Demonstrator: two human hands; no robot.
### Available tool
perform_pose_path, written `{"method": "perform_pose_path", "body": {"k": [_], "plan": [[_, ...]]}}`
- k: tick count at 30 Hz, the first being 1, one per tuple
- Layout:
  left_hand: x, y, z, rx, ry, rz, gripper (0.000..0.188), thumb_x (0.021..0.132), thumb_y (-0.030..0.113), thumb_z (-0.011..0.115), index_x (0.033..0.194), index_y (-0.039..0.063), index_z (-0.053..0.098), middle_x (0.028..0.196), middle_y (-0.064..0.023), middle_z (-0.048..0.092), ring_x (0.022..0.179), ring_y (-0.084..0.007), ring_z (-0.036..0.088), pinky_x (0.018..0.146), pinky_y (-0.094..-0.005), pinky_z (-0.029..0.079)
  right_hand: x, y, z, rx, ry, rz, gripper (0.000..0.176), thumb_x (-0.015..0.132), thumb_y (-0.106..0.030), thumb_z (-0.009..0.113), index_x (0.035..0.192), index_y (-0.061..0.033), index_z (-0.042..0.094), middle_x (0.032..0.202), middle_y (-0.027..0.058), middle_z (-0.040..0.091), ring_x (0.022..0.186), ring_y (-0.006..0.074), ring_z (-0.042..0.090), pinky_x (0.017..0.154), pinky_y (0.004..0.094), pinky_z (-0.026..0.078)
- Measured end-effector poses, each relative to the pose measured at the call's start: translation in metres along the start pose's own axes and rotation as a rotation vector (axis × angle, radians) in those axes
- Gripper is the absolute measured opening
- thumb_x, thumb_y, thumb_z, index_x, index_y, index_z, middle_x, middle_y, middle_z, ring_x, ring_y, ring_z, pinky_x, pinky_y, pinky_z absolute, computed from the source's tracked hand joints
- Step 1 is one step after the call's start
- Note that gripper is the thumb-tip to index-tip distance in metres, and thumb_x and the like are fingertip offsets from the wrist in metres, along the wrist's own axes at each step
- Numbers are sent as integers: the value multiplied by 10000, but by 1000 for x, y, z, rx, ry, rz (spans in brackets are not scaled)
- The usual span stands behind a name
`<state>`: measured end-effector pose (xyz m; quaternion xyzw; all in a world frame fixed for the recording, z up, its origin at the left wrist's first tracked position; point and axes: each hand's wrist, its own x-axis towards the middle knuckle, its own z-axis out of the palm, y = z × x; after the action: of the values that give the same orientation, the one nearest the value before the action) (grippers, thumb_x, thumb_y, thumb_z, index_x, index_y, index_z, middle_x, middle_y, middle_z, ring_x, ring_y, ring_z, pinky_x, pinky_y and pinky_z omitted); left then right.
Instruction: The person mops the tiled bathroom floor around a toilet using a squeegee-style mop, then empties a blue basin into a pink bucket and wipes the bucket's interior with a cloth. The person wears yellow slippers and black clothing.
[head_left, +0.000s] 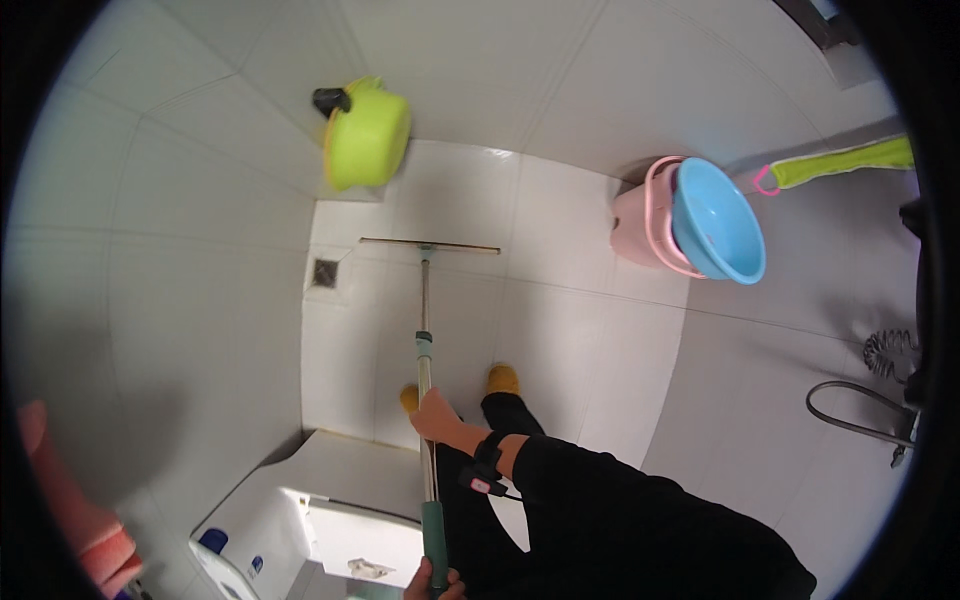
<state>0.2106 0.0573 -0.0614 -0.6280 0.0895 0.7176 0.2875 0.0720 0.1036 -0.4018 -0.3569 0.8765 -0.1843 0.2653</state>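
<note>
A long-handled floor squeegee (425, 300) runs up the middle of the view, its wide thin blade lying across the pale floor tiles. My right hand (437, 417) is closed around its metal pole, below the telescoping joint. At the bottom edge, my left hand (433, 582) wraps the green grip at the pole's end, partly cut off by the picture's rim. A square floor drain (325, 274) lies left of the pole, a little below the blade's left end.
A green basin (371, 139) is by the upper-left wall. A pink bucket (636, 225) with a blue basin (720, 221) stands right. A white open-fronted fixture (375, 532) is lower left. My yellow shoes (502, 380) are on the tiles. A metal hose (855, 427) hangs right.
</note>
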Motion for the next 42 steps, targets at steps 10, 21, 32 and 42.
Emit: {"method": "perform_pose_path", "body": {"k": [10,21,32,42], "plan": [[-40,99,-26,388,4,461,390,908,205,547,1225,-17,502,835,-102,577,579,-133,469,528,-266,424,-12,-13,-88,1738,303,1202,153,826,-140,554,867,-18,471,695,96,503,553,250,558,459,354,490],[-101,231,-45,949,555,1477,58,859,-24,613,818,-38,652,774,-59,649,696,-86,553,621,-223,450,121,-75,17,1115,184,470,313,655,-160,780,882,-74,581,905,54,669,792,215,644,654,342,516],[-159,245,-58,1144,856,1841,92,793,59,623,822,-28,623,697,-112,601,595,-171,554,576,-259,419,228,-257,-76,2260,218,932,95,782,-110,551,777,-32,496,702,113,522,612,226,537,534,366,437],[-128,244,-48,1266,294,1763,136,676,-26,598,797,-20,659,666,-124,609,563,-225,586,564,-285,462,65,-168,-87,2110,448,1289,69,784,-66,535,767,-65,468,666,86,483,595,191,508,574,345,464]]}}
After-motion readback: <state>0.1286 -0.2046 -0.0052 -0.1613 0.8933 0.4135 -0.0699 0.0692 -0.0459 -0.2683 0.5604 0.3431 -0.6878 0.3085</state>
